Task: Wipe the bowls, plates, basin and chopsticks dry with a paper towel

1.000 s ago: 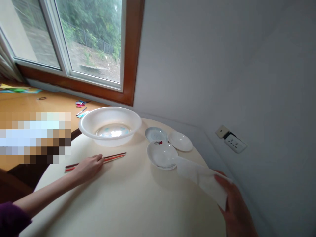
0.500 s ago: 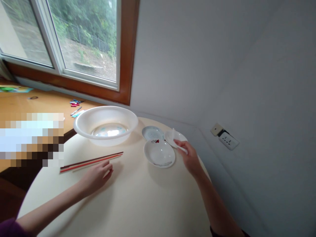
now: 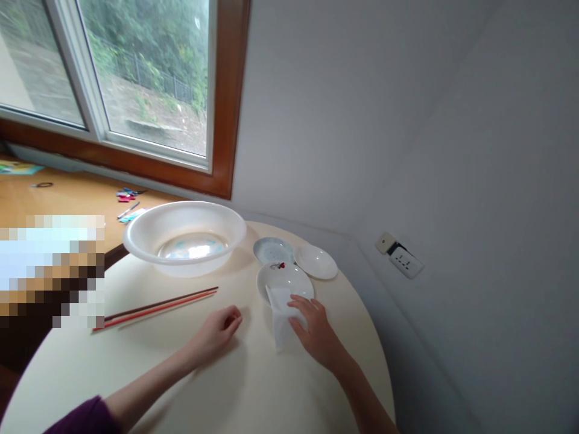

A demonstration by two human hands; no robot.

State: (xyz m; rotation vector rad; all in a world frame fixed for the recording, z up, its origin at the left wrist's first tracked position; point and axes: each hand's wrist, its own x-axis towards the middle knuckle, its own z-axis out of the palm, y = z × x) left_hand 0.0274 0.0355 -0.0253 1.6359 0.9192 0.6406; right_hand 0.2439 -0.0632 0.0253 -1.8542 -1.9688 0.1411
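My right hand (image 3: 316, 334) grips a white paper towel (image 3: 281, 313) and presses it against the near rim of a small white dish (image 3: 284, 278) with a red mark. My left hand (image 3: 212, 337) rests on the round cream table (image 3: 235, 386) with its fingers curled loosely and nothing in them, a little right of a few long red and brown chopsticks (image 3: 156, 305). Behind the dish lie a bluish saucer (image 3: 272, 249) and a plain white saucer (image 3: 315, 262).
A large white plastic basin (image 3: 184, 237) holding some water stands at the back left of the table. Beyond it is a wooden desk (image 3: 58, 196) with small items under a window. A wall socket (image 3: 401, 258) sits low on the grey wall at right.
My right hand has come back from the far saucer to the near dish with the towel in it. My left hand has slid right, away from the chopsticks, and curled.
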